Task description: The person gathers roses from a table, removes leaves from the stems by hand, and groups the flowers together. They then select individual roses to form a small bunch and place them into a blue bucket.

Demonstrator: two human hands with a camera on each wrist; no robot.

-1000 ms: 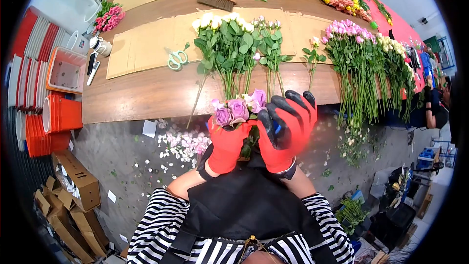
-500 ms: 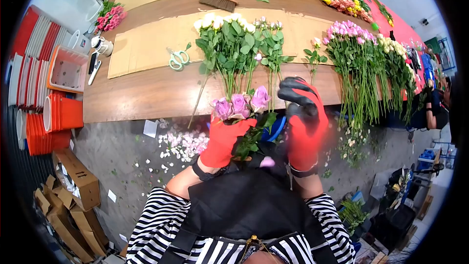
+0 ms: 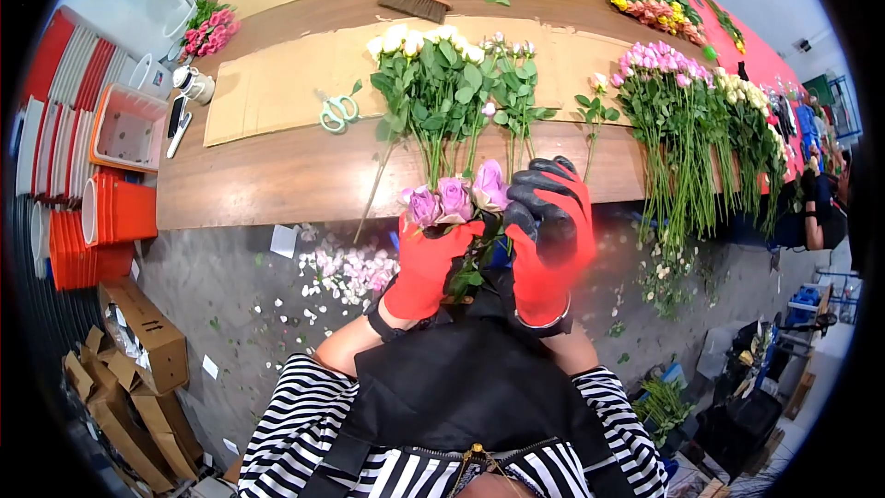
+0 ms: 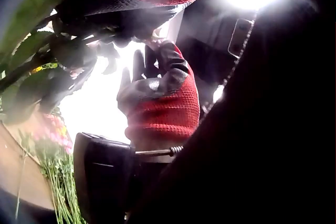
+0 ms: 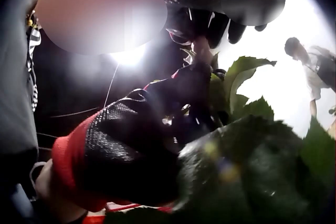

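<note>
In the head view three lilac roses (image 3: 454, 201) stand upright above my left hand (image 3: 424, 267), which wears a red glove with black palm coating and grips their stems just under the blooms. Green leaves (image 3: 468, 274) hang below that grip. My right hand (image 3: 553, 235), gloved alike, is raised at the right of the bunch, its bent fingers and thumb close to the outer rose (image 3: 490, 186). From the left wrist, the right hand (image 4: 160, 95) shows with fingertips near the blooms. Large leaves (image 5: 247, 166) partly cover the left hand (image 5: 131, 150) in the right wrist view.
Cream roses (image 3: 433, 60) lie on cardboard (image 3: 277, 83) beside green-handled scissors (image 3: 338, 112). Pink roses (image 3: 659, 65) with long stems overhang the table edge at the right. A brush (image 3: 413, 5) lies farther back. Loose petals (image 3: 346, 272) litter the floor; orange bins (image 3: 120, 212) stand left.
My right hand drew away rightward from the roses, then came back in beside the outer one. A pink petal, seen falling below the hands half a second ago, is gone. My left hand kept its grip.
</note>
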